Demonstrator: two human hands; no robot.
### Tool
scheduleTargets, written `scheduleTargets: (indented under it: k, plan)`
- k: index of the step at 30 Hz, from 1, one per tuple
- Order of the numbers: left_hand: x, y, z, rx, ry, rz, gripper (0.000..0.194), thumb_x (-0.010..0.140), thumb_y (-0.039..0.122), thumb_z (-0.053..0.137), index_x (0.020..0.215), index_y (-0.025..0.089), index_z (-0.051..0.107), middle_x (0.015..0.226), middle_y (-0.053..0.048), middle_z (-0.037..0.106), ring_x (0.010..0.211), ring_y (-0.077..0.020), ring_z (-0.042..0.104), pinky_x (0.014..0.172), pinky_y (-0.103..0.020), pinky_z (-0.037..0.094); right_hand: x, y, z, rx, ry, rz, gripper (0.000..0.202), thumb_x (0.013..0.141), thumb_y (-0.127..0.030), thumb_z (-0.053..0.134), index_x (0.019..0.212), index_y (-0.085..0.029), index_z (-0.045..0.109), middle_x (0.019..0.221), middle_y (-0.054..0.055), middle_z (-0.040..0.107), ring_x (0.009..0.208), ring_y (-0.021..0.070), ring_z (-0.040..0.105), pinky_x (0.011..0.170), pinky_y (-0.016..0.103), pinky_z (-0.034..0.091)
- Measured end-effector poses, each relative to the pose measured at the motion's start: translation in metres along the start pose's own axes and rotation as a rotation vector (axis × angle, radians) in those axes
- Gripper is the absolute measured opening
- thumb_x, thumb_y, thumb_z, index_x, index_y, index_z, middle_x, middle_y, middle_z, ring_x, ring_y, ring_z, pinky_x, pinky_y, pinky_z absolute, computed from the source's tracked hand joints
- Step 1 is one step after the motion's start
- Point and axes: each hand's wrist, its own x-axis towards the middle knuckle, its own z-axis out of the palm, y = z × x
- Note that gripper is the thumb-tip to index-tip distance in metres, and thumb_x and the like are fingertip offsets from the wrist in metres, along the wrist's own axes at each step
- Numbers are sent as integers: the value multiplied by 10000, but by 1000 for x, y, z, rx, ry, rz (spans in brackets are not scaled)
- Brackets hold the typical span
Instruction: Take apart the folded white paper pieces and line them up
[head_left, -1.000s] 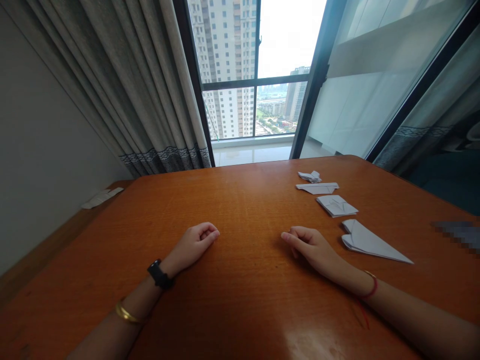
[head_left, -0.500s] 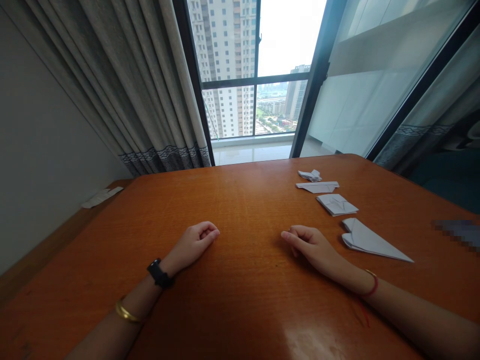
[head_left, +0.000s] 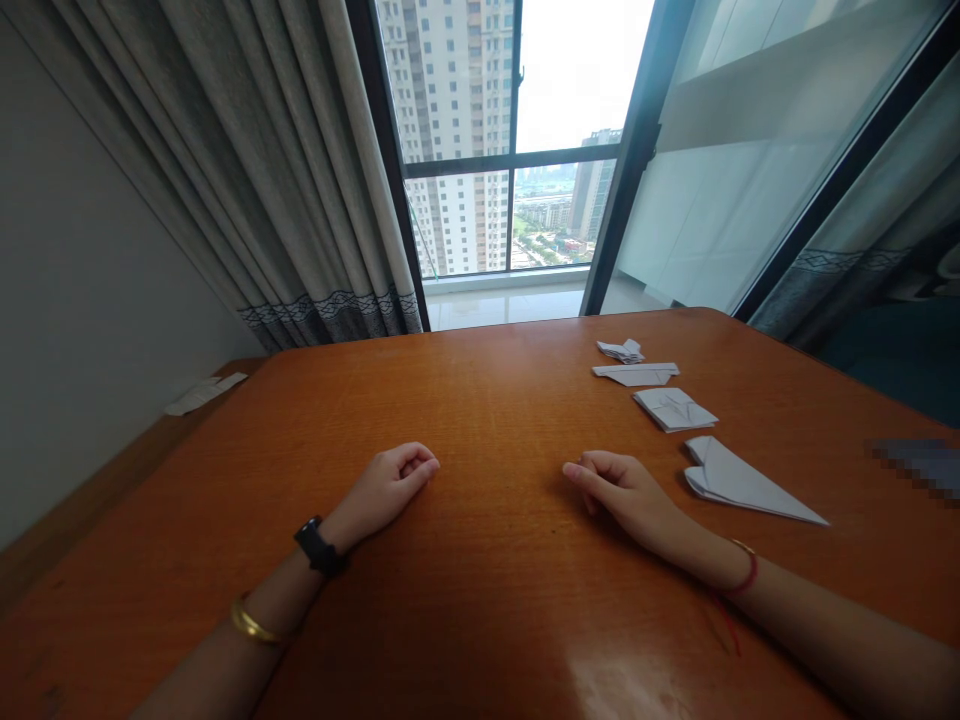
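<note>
My left hand point(head_left: 394, 487) rests on the brown wooden table point(head_left: 480, 400), its fingers curled in with nothing in them. Across from it, my right hand point(head_left: 619, 490) also lies on the tabletop, loosely closed and holding nothing visible. Nearest to my right hand is a pointed folded white paper point(head_left: 742, 483). Behind that lie a squarish folded paper point(head_left: 675, 409), a flat paper with slanted ends point(head_left: 637, 374) and a small crumpled-looking folded paper point(head_left: 621, 351), in a row toward the far edge.
A white paper strip point(head_left: 205, 393) lies on a ledge beyond the table's left side. A blurred greyish object point(head_left: 919, 466) sits at the right edge. Grey curtains point(head_left: 315, 200) and a glass window point(head_left: 514, 140) stand behind the table.
</note>
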Motion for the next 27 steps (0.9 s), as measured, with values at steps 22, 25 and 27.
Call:
scheduleTargets:
  k: [22, 25, 27]
  plan:
    - [2, -5, -2, -72, -17, -22, 303, 873, 435, 510, 877, 156, 628, 750, -12, 605, 700, -159, 529, 645, -246, 413, 0, -6, -1, 8, -23, 39, 450, 883, -494, 512, 552, -194, 452, 539, -25, 480, 535, 112, 407, 540, 256, 336]
    - [4, -6, -5, -126, -57, -42, 314, 862, 439, 530, 951, 156, 633, 819, -24, 628, 743, -166, 549, 675, -250, 431, -1, -7, 0, -43, -67, 35, 442, 883, -487, 507, 564, -191, 435, 556, -34, 439, 551, 109, 380, 543, 253, 318]
    - [4, -7, -6, -157, -66, -63, 324, 860, 443, 536, 979, 157, 631, 826, -24, 625, 755, -167, 552, 682, -250, 435, -2, -9, 1, -95, -103, 17, 429, 887, -474, 505, 576, -191, 418, 574, -37, 410, 568, 109, 364, 545, 252, 305]
